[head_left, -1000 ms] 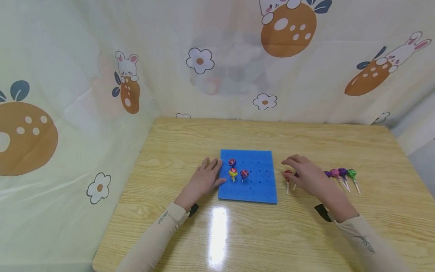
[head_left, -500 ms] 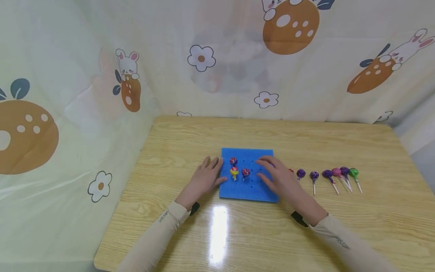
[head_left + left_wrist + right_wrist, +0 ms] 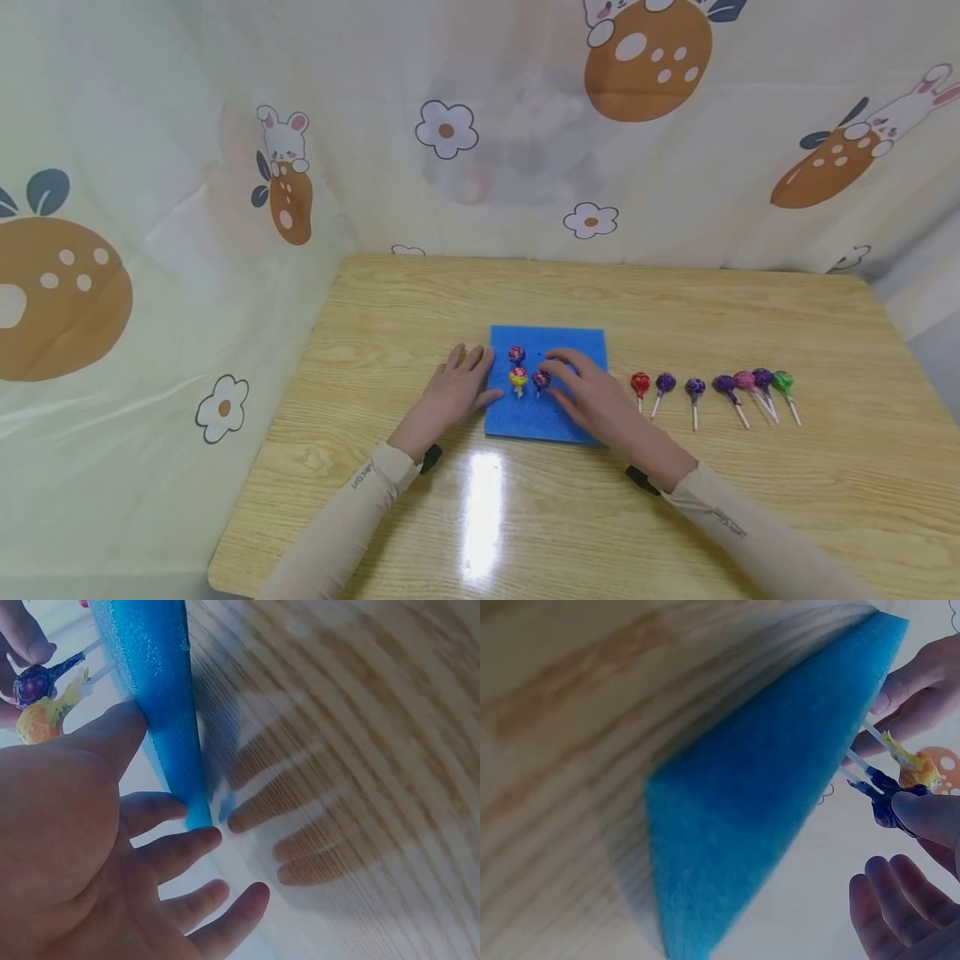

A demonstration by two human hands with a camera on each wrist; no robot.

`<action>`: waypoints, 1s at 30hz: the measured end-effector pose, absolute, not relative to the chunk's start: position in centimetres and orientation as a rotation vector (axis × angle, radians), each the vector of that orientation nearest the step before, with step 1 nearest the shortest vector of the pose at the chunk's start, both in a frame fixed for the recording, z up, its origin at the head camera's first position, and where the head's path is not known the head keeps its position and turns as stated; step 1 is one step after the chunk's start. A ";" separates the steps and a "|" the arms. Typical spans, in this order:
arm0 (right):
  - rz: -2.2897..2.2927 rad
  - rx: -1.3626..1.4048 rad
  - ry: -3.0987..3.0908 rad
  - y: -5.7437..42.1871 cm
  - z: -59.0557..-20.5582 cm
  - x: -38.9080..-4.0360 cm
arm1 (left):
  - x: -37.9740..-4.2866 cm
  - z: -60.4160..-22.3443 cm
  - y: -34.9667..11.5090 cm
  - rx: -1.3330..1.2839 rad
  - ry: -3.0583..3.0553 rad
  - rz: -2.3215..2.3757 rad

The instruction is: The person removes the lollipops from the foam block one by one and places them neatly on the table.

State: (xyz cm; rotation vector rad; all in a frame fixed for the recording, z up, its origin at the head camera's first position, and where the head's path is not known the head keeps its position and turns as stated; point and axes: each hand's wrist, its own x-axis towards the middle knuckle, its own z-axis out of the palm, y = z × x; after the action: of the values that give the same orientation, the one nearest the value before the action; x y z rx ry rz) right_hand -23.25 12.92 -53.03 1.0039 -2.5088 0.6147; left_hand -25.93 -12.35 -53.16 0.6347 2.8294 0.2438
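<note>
A blue foam board (image 3: 577,337) with small holes lies on the table, and three wrapped lollipops stand upright in its left part. Their wrappers are red-and-blue (image 3: 517,355) at the back, yellow-and-red (image 3: 518,377) in front of it, and dark blue-and-red (image 3: 541,380) to the right. My right hand (image 3: 596,404) reaches over the board and pinches the head of the dark blue-and-red lollipop; in the right wrist view the thumb (image 3: 930,817) lies on its wrapper. My left hand (image 3: 452,398), fingers spread, rests at the board's left edge, with its thumb (image 3: 124,727) against the board.
Right of the board lies a loose row of lollipops: a red one (image 3: 640,383), several purple ones (image 3: 695,387), a pink one (image 3: 745,380) and a green one (image 3: 783,382). The wooden table (image 3: 420,292) meets a printed curtain (image 3: 510,183) at the back and left.
My right hand has moved left from the lollipop row, over the board, to the dark blue-and-red lollipop. The loose lollipops are uncovered. My left hand has stayed at the board's edge.
</note>
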 end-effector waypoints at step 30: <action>0.655 0.938 -2.582 13.6 -51.9 -24.0 | -26.1 -53.3 -12.1 0.634 2.841 0.197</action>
State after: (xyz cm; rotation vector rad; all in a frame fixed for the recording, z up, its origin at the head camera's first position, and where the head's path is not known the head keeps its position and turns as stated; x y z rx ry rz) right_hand -24.04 13.65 -51.86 0.9381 -2.5820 0.6546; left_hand -26.05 -12.14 -53.35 0.6342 2.8406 0.1965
